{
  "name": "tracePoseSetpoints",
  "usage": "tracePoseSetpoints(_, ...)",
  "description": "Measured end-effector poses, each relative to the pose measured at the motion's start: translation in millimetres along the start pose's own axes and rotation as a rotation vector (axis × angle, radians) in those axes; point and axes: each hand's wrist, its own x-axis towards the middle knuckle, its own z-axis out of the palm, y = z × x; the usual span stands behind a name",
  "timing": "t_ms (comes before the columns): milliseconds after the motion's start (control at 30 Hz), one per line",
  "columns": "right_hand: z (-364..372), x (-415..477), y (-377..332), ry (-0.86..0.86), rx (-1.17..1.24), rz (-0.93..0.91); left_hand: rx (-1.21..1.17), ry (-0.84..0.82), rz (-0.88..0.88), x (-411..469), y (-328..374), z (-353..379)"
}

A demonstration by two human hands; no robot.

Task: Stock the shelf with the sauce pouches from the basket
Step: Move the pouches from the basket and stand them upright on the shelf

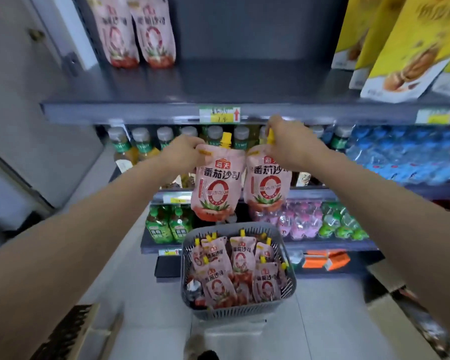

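The left hand (185, 152) pinches the top corner of one pink sauce pouch (216, 188), and the right hand (289, 144) is closed around the yellow spout of a second pouch (266, 183). The two hang side by side, edges touching, just under the front lip of the grey shelf (140, 113). At 6 o'clock from them the grey basket (289, 284) sits on the floor, with more pouches (240, 255) heaped in it. At 11 o'clock, two stocked pouches (138, 32) stand upright on the shelf. Yellow boxes (405, 48) fill its 2 o'clock end.
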Motion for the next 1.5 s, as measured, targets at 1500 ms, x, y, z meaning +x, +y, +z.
tracePoseSetpoints(1500,-57,309,-22,0.390,0.321,0.014,-0.463,0.174,0.197,262,65,-197)
